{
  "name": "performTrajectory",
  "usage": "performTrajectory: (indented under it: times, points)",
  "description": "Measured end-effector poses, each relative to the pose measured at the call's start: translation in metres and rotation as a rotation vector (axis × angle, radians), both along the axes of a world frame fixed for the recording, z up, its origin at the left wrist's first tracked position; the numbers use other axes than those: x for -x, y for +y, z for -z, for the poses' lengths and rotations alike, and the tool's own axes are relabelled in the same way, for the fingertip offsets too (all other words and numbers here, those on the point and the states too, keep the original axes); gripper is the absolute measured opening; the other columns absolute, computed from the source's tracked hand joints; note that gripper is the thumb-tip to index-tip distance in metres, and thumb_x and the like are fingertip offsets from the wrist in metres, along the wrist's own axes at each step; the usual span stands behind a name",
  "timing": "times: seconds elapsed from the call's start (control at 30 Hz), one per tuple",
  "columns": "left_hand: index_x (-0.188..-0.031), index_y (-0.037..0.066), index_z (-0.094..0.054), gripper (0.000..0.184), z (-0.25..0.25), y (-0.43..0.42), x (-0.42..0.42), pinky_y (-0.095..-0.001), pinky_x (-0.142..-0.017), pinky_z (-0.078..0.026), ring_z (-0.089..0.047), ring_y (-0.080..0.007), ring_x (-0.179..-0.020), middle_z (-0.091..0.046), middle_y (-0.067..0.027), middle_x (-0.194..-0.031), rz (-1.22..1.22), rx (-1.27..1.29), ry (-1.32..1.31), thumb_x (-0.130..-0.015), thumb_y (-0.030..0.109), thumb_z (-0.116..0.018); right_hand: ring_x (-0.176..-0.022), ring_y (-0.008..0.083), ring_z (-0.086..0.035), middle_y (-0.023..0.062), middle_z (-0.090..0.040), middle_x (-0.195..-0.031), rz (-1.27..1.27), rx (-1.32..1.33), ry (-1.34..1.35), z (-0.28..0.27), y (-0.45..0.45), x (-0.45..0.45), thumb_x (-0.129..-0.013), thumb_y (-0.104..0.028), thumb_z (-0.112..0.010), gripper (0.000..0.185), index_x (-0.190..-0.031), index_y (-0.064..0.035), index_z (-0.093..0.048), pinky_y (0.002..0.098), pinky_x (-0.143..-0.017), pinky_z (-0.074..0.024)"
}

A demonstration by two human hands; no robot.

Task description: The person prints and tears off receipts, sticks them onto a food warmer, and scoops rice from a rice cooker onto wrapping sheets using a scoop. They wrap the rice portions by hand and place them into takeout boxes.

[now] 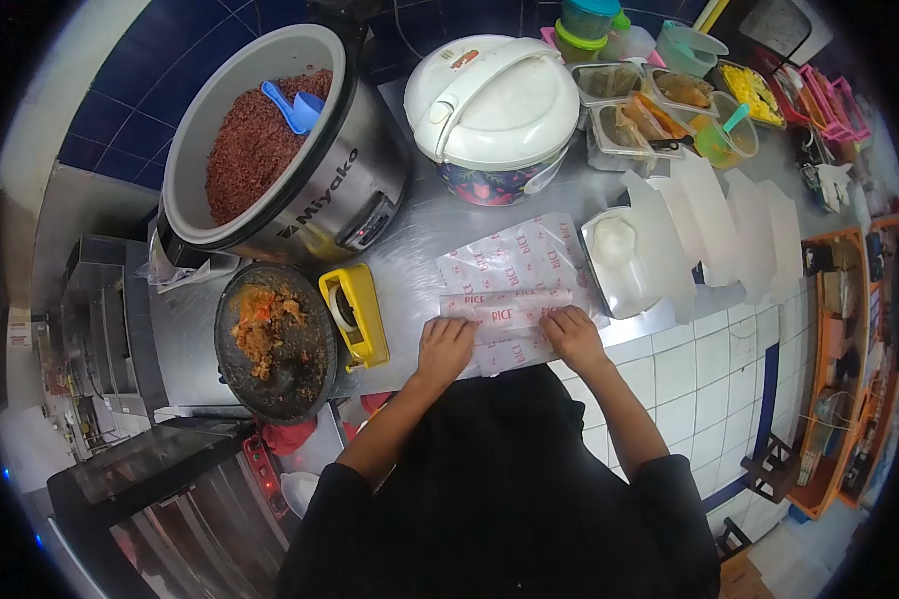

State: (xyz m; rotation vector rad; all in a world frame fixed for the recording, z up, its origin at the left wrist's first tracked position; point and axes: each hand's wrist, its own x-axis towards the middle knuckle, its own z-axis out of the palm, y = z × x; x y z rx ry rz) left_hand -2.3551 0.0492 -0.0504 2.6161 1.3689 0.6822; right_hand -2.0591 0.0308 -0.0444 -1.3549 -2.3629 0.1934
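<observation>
A sheet of printed food wrapping paper [514,262] with red "RICE" lettering lies on the steel counter in front of me. Its near part is folded over into a flat band across the middle. My left hand [447,344] grips the left end of this fold with its fingers curled on the paper. At the right end, my right hand [572,337] holds the fold the same way. Whether anything lies inside the fold is hidden. Left of the paper stands a yellow tape dispenser [367,317]. A rectangular container [641,295] with a round white item sits just to the right.
A large Miyako rice cooker [340,195] holds reddish rice [250,150] and a blue scoop [295,107]. Beside it stands a closed white rice cooker [509,100]. A dark stone mortar [305,384] carries orange-red paste. White paper boxes [707,225] and food tubs [684,90] line the right side.
</observation>
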Motion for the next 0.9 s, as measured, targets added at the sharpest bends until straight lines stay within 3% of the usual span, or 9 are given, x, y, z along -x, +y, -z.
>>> performTrajectory:
  times: [0.13, 0.3, 0.4, 0.5, 0.6, 0.63, 0.73, 0.83, 0.9]
  points:
    - [-0.11, 0.007, -0.072, 0.029, 0.009, -0.001, 0.002, -0.0419, -0.093, -0.05, -0.064, -0.0238, -0.1, -0.069, -0.0057, -0.108, 0.074, 0.059, -0.047, -0.081, 0.011, -0.071, -0.103, 0.0316, -0.066, 0.0092, -0.069, -0.104, -0.02, 0.172, 0.055, 0.012, 0.0, -0.003, -0.083, -0.015, -0.066, 0.03, -0.112, -0.006, -0.068, 0.0448, -0.099, -0.0511]
    - [-0.116, 0.005, -0.072, 0.033, -0.021, 0.004, 0.009, -0.0398, -0.095, -0.052, -0.064, -0.0261, -0.104, -0.07, -0.0075, -0.112, 0.191, 0.16, -0.141, -0.084, 0.012, -0.069, -0.107, 0.0322, -0.065, 0.0109, -0.07, -0.108, -0.083, 0.181, 0.078, -0.019, 0.003, -0.004, -0.087, -0.013, -0.066, 0.035, -0.121, -0.0051, -0.068, 0.0441, -0.1, -0.0507]
    - [-0.113, 0.003, -0.072, 0.031, -0.003, 0.01, 0.018, -0.038, -0.093, -0.053, -0.065, -0.0271, -0.105, -0.07, -0.0088, -0.113, 0.267, 0.115, -0.064, -0.084, 0.016, -0.07, -0.11, 0.0322, -0.064, 0.0122, -0.07, -0.109, -0.113, 0.195, 0.026, -0.023, 0.004, -0.003, -0.087, -0.013, -0.067, 0.036, -0.123, -0.005, -0.068, 0.044, -0.101, -0.05]
    - [-0.107, 0.005, -0.072, 0.025, 0.005, 0.02, 0.015, -0.0413, -0.092, -0.054, -0.065, -0.0304, -0.107, -0.071, -0.0094, -0.117, 0.272, 0.319, -0.073, -0.084, 0.017, -0.073, -0.112, 0.0325, -0.063, 0.0128, -0.07, -0.109, -0.114, 0.296, 0.042, -0.011, 0.011, -0.008, -0.087, -0.015, -0.069, 0.038, -0.123, -0.0051, -0.067, 0.0446, -0.1, -0.0499]
    - [-0.106, 0.006, -0.07, 0.029, -0.004, 0.043, 0.007, -0.0433, -0.093, -0.054, -0.064, -0.0336, -0.11, -0.069, -0.011, -0.116, 0.147, 0.755, -0.011, -0.082, 0.02, -0.077, -0.111, 0.0331, -0.064, 0.0141, -0.07, -0.107, -0.074, 0.518, -0.005, -0.008, 0.03, -0.005, -0.086, -0.013, -0.07, 0.032, -0.117, -0.0049, -0.067, 0.0451, -0.098, -0.0507]
    - [-0.107, 0.007, -0.069, 0.03, -0.009, 0.047, 0.003, -0.0438, -0.093, -0.054, -0.064, -0.0342, -0.11, -0.067, -0.0114, -0.116, 0.046, 0.739, -0.063, -0.082, 0.02, -0.078, -0.111, 0.0333, -0.064, 0.0146, -0.07, -0.106, -0.055, 0.606, -0.039, -0.01, 0.037, 0.0, -0.086, -0.012, -0.07, 0.029, -0.114, -0.0048, -0.068, 0.0452, -0.098, -0.051]
    - [-0.11, 0.009, -0.066, 0.037, -0.021, 0.057, -0.015, -0.0452, -0.091, -0.053, -0.063, -0.0355, -0.111, -0.062, -0.0139, -0.119, -0.247, 0.625, -0.239, -0.079, 0.024, -0.082, -0.108, 0.0353, -0.064, 0.0156, -0.068, -0.106, 0.368, 0.804, -0.007, -0.018, 0.05, 0.03, -0.086, -0.01, -0.066, 0.016, -0.101, -0.0053, -0.069, 0.047, -0.095, -0.0516]
    - [-0.101, 0.009, -0.068, 0.031, -0.029, 0.064, -0.013, -0.045, -0.089, -0.053, -0.064, -0.0337, -0.11, -0.065, -0.0104, -0.111, -0.135, 0.669, -0.081, -0.078, 0.024, -0.083, -0.099, 0.0358, -0.063, 0.0126, -0.065, -0.098, 0.45, 0.365, -0.04, -0.006, 0.047, 0.046, -0.082, -0.011, -0.072, 0.015, -0.096, -0.0078, -0.069, 0.0453, -0.085, -0.052]
    - [-0.098, 0.01, -0.07, 0.028, -0.018, 0.062, -0.01, -0.0447, -0.087, -0.053, -0.065, -0.0311, -0.108, -0.067, -0.0068, -0.105, -0.08, 0.653, -0.017, -0.078, 0.025, -0.082, -0.097, 0.0326, -0.062, 0.0119, -0.064, -0.1, 0.313, 0.218, -0.157, -0.018, 0.042, 0.045, -0.08, -0.014, -0.072, 0.021, -0.1, -0.0083, -0.069, 0.0439, -0.084, -0.0503]
